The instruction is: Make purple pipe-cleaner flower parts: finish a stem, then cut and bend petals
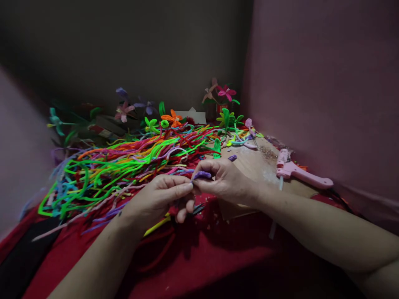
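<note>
Both hands meet at the middle of a red cloth. My right hand pinches a short purple pipe cleaner piece, bent into a small loop. My left hand is closed, its fingertips pressing the same purple piece from the left; a yellow stem pokes out beneath it. A big loose heap of coloured pipe cleaners, mostly neon green, orange, pink and red, lies just behind and left of the hands.
A pink glue gun lies on a cardboard sheet to the right. Finished pipe-cleaner flowers stand along the back by the wall. A small purple scrap rests on the cardboard. Walls close in at right and rear.
</note>
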A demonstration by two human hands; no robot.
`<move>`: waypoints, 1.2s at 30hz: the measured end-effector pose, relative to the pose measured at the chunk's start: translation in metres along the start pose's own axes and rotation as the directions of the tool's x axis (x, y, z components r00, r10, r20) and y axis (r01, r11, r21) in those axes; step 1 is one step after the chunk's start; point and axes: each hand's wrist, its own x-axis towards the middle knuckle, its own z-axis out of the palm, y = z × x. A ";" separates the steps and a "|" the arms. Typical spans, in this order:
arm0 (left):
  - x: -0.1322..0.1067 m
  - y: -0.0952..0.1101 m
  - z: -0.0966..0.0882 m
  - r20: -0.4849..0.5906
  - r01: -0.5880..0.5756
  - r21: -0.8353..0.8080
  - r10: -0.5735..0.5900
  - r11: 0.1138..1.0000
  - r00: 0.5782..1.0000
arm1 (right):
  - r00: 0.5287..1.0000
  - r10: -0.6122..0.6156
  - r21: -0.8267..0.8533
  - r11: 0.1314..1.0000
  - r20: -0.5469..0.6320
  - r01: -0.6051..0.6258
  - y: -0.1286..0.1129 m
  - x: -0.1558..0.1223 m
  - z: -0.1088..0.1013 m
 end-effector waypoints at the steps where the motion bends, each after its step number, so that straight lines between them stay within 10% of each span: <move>1: 0.000 0.000 0.003 -0.047 -0.028 0.151 0.036 0.988 0.998 | 0.999 0.004 -0.049 0.999 -0.037 -0.005 0.001 0.000 0.001; 3: 0.001 -0.001 0.011 -0.188 -0.072 0.570 0.216 0.819 0.958 | 0.990 0.077 -0.039 0.996 -0.120 -0.083 0.003 0.002 0.003; 5: 0.004 -0.005 0.019 -0.230 0.017 0.917 0.495 0.398 0.838 | 0.961 0.232 0.119 0.969 -0.154 -0.215 0.007 0.004 0.005; 8: 0.009 -0.016 0.028 -0.065 0.202 0.971 0.679 -0.125 0.731 | 0.905 0.413 0.375 0.858 -0.097 -0.351 0.012 0.007 0.006; 10: 0.011 -0.022 0.028 -0.005 0.204 0.955 0.680 -0.214 0.733 | 0.894 0.436 0.415 0.836 -0.105 -0.359 0.013 0.007 0.005; 21: 0.012 -0.019 0.022 -0.235 0.024 0.938 0.582 0.346 0.779 | 0.951 0.308 0.525 0.811 -0.010 -0.257 0.013 0.008 0.002; 30: 0.011 -0.020 0.030 -0.257 0.072 0.940 0.551 0.334 0.794 | 0.941 0.316 0.518 0.829 -0.124 -0.210 0.012 0.009 0.001; 33: 0.006 -0.009 0.025 -0.280 -0.028 0.789 0.399 0.614 0.873 | 0.932 0.326 0.553 0.811 -0.160 -0.189 0.012 0.011 -0.003; 36: 0.003 -0.001 0.017 -0.446 -0.064 0.389 0.248 0.919 0.860 | 0.931 0.330 0.544 0.816 -0.157 -0.197 0.011 0.012 -0.003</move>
